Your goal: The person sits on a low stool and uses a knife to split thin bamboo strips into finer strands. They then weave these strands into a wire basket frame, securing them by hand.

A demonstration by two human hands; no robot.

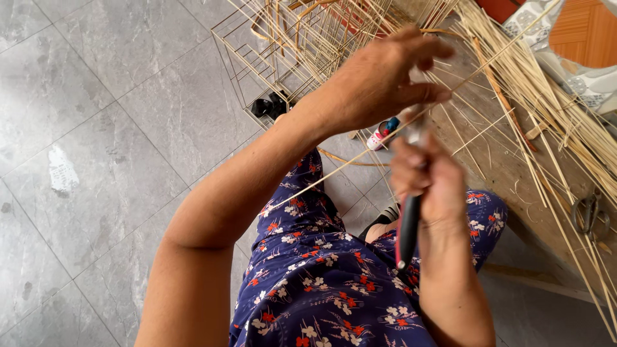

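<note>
1. L hand [379, 77]: raised over the work, thumb and fingertips pinched on a thin bamboo splint [360, 157] that runs diagonally from the lap up toward the bench; other fingers loosely curled.
2. R hand [427, 177]: fist wrapped tight round the red-and-black handles of a pair of pliers [408, 225]; tool head sits at the splint just under the L hand, blurred, so I can't tell whether it bites the splint.
3. Splint position: between both hands, above the floral-print lap [321, 283], apart from the floor.
4. Wire-like bamboo frame cage [283, 45]: stands on the grey tile floor [96, 128] behind the L hand, part built.
5. Loose splint bundle [546, 83]: lies fanned across the wooden bench [508, 173] at right; scissors [590, 212] rest on the bench edge, well apart from both hands.
6. Risks, my judgement: splint may snap or split if the pliers squeeze too hard or bend it sharply; pinch grip may slip as the splint is thin and smooth; a sprung end could flick toward the face; stray splints near the R hand could snag.
7. Packages/labels: small white-red-blue tube-like item [382, 133] on the floor near the bench, print unreadable; no signs seen.
</note>
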